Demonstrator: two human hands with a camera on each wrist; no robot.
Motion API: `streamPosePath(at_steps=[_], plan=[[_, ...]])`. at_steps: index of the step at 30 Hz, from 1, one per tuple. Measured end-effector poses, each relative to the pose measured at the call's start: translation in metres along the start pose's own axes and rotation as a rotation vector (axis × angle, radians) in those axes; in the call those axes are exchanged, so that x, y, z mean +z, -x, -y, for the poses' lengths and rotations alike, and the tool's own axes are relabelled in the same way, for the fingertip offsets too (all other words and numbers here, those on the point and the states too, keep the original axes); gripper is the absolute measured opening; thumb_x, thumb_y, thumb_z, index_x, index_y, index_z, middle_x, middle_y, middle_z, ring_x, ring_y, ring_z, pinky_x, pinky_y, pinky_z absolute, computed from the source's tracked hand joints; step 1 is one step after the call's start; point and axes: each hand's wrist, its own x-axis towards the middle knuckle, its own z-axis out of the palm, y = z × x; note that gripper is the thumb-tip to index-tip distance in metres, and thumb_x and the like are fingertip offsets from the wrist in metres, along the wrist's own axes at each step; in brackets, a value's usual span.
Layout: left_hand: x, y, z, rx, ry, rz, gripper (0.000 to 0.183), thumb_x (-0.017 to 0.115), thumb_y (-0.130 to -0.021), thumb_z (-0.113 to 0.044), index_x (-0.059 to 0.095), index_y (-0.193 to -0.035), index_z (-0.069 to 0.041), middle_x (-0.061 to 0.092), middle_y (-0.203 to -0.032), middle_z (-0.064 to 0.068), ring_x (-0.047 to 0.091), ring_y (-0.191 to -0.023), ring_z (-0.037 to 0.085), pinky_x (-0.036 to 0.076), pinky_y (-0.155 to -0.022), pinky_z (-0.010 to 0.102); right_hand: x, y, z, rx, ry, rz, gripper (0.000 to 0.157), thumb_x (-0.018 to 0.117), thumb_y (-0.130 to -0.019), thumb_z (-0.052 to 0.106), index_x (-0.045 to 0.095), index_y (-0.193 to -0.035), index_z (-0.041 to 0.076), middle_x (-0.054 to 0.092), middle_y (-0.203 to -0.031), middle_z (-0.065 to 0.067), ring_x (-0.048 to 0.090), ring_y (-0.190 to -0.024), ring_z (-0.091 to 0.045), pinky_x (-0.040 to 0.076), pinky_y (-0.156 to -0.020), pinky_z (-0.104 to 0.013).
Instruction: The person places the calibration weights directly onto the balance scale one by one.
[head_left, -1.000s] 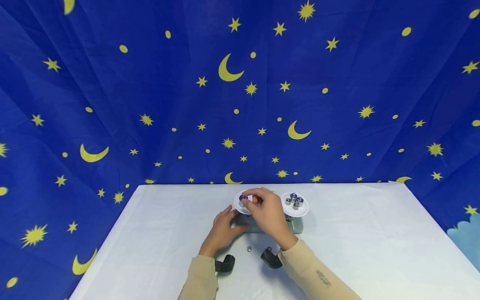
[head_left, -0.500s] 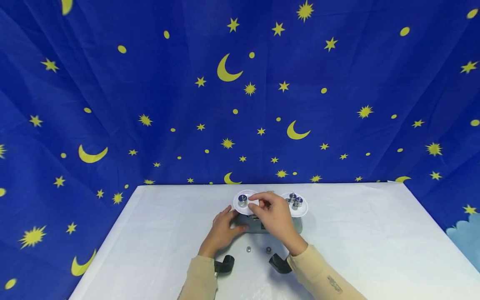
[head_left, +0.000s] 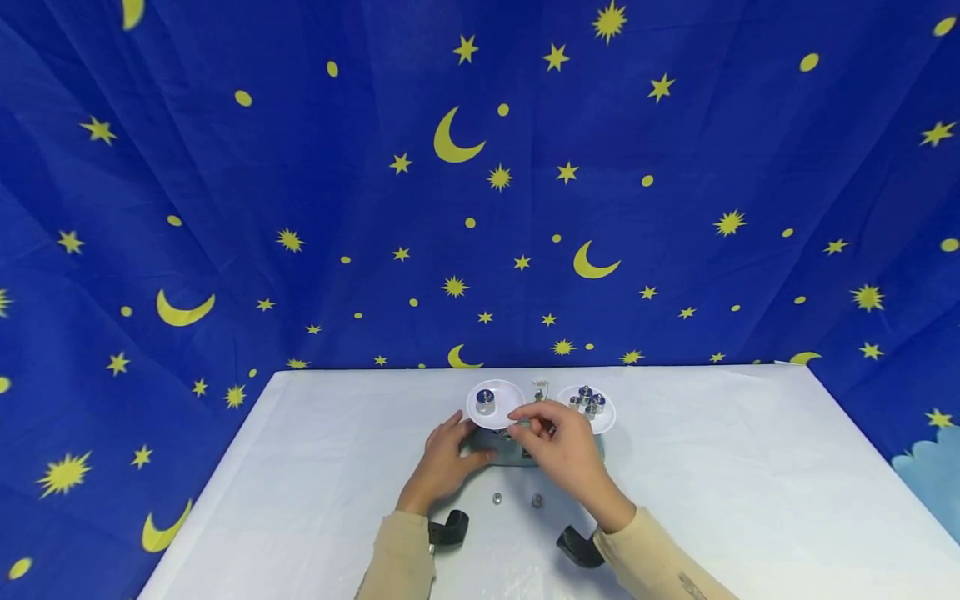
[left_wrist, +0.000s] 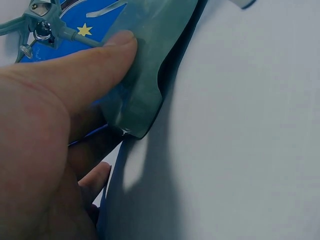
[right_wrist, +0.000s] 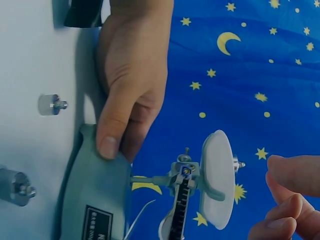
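Note:
A green balance scale (head_left: 510, 454) with two white pans stands near the back of the table. My left hand (head_left: 444, 461) grips the left end of its base, thumb on the front face (left_wrist: 150, 60) and fingers behind. One large metal weight (head_left: 485, 403) stands upright on the left pan (head_left: 508, 398). Several smaller weights (head_left: 586, 395) are grouped on the right pan (head_left: 606, 422). Over the front of the scale, between the pans, hovers my right hand (head_left: 562, 442), thumb and forefinger slightly apart, holding nothing. In the right wrist view its fingertips (right_wrist: 290, 172) are beside the left pan (right_wrist: 218, 175).
Two small weights stand on the white table in front of the scale, a smaller one (head_left: 497, 498) and a larger one (head_left: 537, 501). Black wrist mounts (head_left: 450, 528) stick out below both hands. A blue star-patterned cloth (head_left: 675, 208) hangs behind the table.
My right hand's fingers were at the large weight on the left pan; they have let go and drawn back right and nearer me. The left hand stays on the base.

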Motion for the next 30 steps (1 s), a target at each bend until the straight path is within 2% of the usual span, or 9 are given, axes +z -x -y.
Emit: streamPosePath(at_steps=[9,22,30], plan=[[0.001,-0.001,-0.001,-0.025,0.0,0.005,0.064,0.076,-0.088,-0.036,0.056,-0.143,-0.008,0.05,-0.15,0.014,0.029,-0.148,0.039,0.02,-0.118,0.066,-0.013,0.014,-0.011,0.035,0.008,0.018,0.013,0.08,-0.082,0.003,0.077,-0.092,0.01,0.052,-0.07,0.006,0.045,-0.06,-0.006,0.037,-0.052,-0.017],[0.002,-0.002,0.004,-0.006,-0.008,0.001,0.065,0.076,-0.087,-0.036,0.057,-0.141,-0.005,0.05,-0.149,0.017,0.03,-0.147,0.04,0.02,-0.118,0.065,-0.033,0.032,-0.031,0.104,0.055,0.031,0.011,0.081,-0.082,0.006,0.077,-0.091,0.01,0.05,-0.07,0.005,0.043,-0.059,-0.005,0.036,-0.052,-0.019],[0.002,-0.001,0.004,-0.003,-0.004,0.002,0.065,0.076,-0.088,-0.035,0.057,-0.141,-0.004,0.05,-0.149,0.017,0.03,-0.147,0.04,0.02,-0.118,0.064,-0.047,0.043,-0.046,0.099,0.098,0.028,0.011,0.08,-0.083,0.008,0.076,-0.092,0.011,0.051,-0.069,0.008,0.046,-0.061,-0.006,0.04,-0.054,-0.02]])
